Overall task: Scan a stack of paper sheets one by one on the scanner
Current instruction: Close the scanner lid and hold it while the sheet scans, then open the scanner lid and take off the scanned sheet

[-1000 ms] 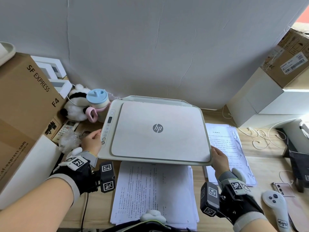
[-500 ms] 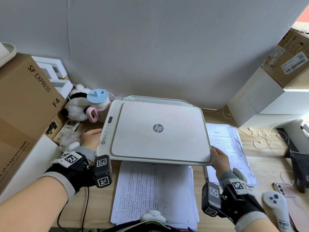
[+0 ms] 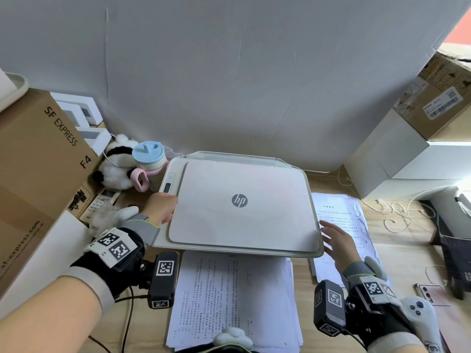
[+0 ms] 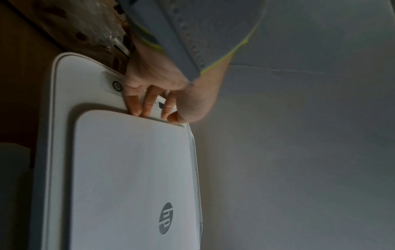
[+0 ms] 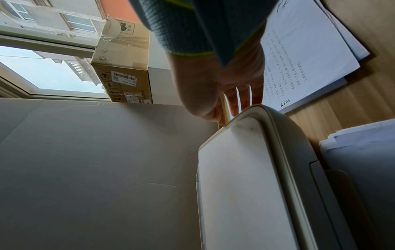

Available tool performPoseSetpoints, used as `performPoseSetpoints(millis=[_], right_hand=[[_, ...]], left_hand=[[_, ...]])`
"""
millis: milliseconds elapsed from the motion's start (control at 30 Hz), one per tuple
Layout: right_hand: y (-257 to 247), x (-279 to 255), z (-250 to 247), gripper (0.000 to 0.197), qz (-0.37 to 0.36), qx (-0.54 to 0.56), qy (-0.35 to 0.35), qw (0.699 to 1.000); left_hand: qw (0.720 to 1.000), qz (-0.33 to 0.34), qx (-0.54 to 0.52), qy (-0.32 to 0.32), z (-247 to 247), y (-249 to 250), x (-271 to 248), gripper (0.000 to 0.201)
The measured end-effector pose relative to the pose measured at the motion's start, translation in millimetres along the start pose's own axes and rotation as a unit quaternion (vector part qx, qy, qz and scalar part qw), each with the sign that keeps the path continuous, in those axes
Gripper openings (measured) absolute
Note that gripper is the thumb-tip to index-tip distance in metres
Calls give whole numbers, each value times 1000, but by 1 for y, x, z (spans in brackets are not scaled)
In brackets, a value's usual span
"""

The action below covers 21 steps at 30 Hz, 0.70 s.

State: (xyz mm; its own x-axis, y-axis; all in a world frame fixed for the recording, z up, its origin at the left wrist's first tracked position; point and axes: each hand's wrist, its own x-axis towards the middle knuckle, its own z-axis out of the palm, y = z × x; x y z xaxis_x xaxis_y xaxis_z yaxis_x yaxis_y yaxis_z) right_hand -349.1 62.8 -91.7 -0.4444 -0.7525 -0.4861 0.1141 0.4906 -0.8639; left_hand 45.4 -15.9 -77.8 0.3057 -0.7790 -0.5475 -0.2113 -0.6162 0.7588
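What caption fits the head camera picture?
Left hand on the closed scanner buttons, right hand open beside it.

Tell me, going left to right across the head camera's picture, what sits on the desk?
SF Express box → panda plush → blue-lidded cup → left hand → scanner → right hand → white controller.
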Motion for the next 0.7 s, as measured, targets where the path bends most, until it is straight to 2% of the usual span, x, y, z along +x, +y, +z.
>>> performPoseSetpoints(millis=[67, 167, 233, 367, 467, 700], right_hand=[[0, -1, -1, 33, 5, 9, 7, 1000], [0, -2, -4, 35, 10, 28, 24, 999], [0, -2, -5, 33, 5, 45, 44, 998], [-6, 1, -5, 36, -8, 53, 71, 996], [-13, 1, 0, 35, -18, 55, 66, 996], [-18, 5, 7, 33, -41, 30, 49, 998]], left_hand=[[999, -40, -20, -8, -1, 6, -5, 17], [996, -44, -56, -47, -8, 15, -7, 18], [991, -22, -113, -67, -16, 28, -4, 15], [967, 24, -247, -59, -27, 75, -7, 2], [942, 56, -326, -56, -29, 113, -6, 19], [962, 120, -247, 11, -13, 160, 10, 22]])
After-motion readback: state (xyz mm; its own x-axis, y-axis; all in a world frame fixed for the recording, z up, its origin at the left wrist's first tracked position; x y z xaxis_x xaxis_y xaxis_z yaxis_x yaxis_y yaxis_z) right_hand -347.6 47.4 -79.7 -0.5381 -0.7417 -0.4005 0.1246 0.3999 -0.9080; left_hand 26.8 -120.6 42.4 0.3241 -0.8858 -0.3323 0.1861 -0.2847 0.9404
